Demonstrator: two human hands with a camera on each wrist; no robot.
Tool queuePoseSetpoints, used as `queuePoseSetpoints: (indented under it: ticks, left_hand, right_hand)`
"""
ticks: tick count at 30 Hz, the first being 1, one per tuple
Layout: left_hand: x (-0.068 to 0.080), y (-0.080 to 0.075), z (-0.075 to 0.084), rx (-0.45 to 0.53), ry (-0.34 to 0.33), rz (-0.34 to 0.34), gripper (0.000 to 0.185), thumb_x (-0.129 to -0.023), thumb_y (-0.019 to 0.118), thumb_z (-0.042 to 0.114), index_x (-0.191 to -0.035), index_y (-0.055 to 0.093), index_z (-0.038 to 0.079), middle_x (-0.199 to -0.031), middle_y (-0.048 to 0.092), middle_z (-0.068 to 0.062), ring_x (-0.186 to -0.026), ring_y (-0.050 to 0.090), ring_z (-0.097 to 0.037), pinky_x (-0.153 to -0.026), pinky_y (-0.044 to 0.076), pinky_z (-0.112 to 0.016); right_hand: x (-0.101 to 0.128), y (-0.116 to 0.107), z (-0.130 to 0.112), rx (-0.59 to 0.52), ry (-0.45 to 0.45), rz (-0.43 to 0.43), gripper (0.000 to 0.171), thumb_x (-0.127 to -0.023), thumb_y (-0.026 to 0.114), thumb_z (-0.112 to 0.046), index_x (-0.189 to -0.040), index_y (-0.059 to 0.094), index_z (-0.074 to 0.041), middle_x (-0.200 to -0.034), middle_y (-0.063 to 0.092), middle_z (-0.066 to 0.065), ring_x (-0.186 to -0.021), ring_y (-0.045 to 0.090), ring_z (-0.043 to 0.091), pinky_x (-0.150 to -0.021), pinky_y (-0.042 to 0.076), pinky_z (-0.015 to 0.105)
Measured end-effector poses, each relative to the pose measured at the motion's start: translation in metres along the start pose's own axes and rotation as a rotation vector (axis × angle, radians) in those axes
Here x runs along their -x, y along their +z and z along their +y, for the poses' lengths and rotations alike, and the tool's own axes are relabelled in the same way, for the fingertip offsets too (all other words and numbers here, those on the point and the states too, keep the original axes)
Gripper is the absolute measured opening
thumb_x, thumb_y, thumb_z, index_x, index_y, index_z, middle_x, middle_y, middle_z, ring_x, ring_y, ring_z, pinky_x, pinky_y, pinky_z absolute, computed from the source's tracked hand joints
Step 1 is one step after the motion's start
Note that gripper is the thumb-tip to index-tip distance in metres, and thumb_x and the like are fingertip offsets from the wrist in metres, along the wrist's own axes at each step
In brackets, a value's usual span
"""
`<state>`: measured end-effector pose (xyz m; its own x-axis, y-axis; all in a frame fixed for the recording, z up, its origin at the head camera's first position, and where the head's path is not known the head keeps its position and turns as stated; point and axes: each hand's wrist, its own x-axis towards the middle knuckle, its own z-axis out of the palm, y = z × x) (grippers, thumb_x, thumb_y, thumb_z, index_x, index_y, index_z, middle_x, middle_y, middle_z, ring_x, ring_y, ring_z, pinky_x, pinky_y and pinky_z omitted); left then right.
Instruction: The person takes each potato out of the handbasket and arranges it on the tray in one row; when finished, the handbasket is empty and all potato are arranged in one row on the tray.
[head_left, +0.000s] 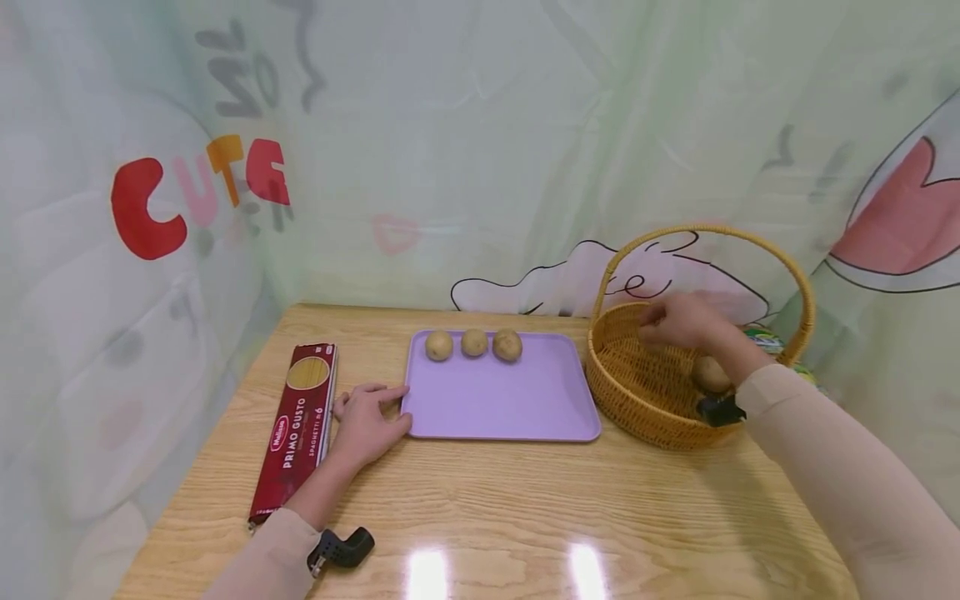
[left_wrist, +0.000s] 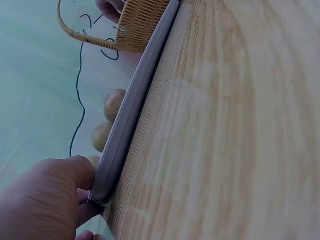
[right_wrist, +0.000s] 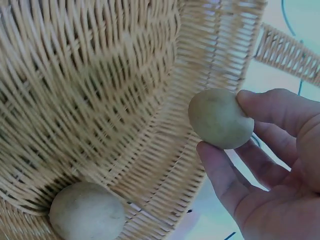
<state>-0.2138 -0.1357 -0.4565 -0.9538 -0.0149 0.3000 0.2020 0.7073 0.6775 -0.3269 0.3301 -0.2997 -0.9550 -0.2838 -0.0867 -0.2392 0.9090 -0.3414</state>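
Note:
My right hand [head_left: 681, 322] is over the wicker basket [head_left: 637, 408], and its thumb and fingers pinch a potato [right_wrist: 220, 119], seen clearly in the right wrist view. Another potato [right_wrist: 87, 212] lies at the bottom of the basket, by its side wall. My left hand [head_left: 371, 423] grips the left edge of a purple tray [head_left: 498, 400] near its front corner, with the thumb on one side of the rim [left_wrist: 107, 177] and fingers on the other. Along the tray's back edge sit three potatoes in a row, the rightmost potato [head_left: 507, 344] being somewhat darker.
A red spaghetti pack [head_left: 296, 433] lies on the wooden table [head_left: 480, 508] left of my left hand. The basket's tall arched handle [head_left: 705, 229] rises around my right arm. Partly hidden behind the basket is a green package [head_left: 763, 336]. A printed curtain [head_left: 450, 150] hangs behind the table.

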Motion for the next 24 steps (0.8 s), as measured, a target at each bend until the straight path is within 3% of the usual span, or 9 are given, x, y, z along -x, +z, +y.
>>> queuePoseSetpoints:
  ticks: [4, 9, 16, 24]
  left_hand:
    - [0.001, 0.000, 0.000, 0.005, 0.008, 0.005, 0.043, -0.073, 0.075, 0.022, -0.114, 0.074, 0.010, -0.111, 0.068, -0.013, -0.122, 0.047, -0.030, -0.104, 0.004, -0.062]
    - [0.001, 0.000, 0.000, 0.009, 0.007, -0.001, 0.043, -0.073, 0.074, 0.022, -0.115, 0.073, 0.010, -0.112, 0.067, -0.013, -0.122, 0.046, -0.031, -0.104, 0.004, -0.062]
    - [0.001, 0.000, 0.000, 0.004, 0.009, -0.006, 0.044, -0.073, 0.074, 0.021, -0.115, 0.073, 0.010, -0.113, 0.068, -0.013, -0.122, 0.046, -0.030, -0.105, 0.004, -0.063]
    - [0.001, 0.000, 0.001, 0.003, 0.014, -0.004, 0.043, -0.073, 0.074, 0.020, -0.115, 0.073, 0.010, -0.113, 0.068, -0.013, -0.122, 0.047, -0.029, -0.104, 0.004, -0.063]
  right_hand:
    - [0.006, -0.001, -0.011, 0.000, -0.016, 0.021, 0.039, -0.088, 0.069, -0.028, -0.117, 0.068, -0.002, -0.111, 0.067, 0.016, -0.094, 0.059, 0.028, -0.082, 0.049, 0.048]
    - [0.012, -0.003, -0.025, -0.023, -0.033, 0.036, 0.041, -0.089, 0.068, -0.032, -0.120, 0.068, -0.005, -0.139, 0.051, 0.020, -0.108, 0.054, 0.031, -0.089, 0.045, 0.048]
    - [0.014, -0.001, -0.047, -0.163, -0.071, 0.024, 0.037, -0.090, 0.068, -0.025, -0.121, 0.066, -0.006, -0.121, 0.063, 0.015, -0.107, 0.058, 0.029, -0.087, 0.047, 0.044]
    - [0.006, 0.008, -0.070, -0.258, -0.071, 0.012, 0.038, -0.090, 0.067, -0.023, -0.125, 0.065, -0.009, -0.127, 0.059, 0.013, -0.114, 0.054, 0.030, -0.090, 0.047, 0.046]
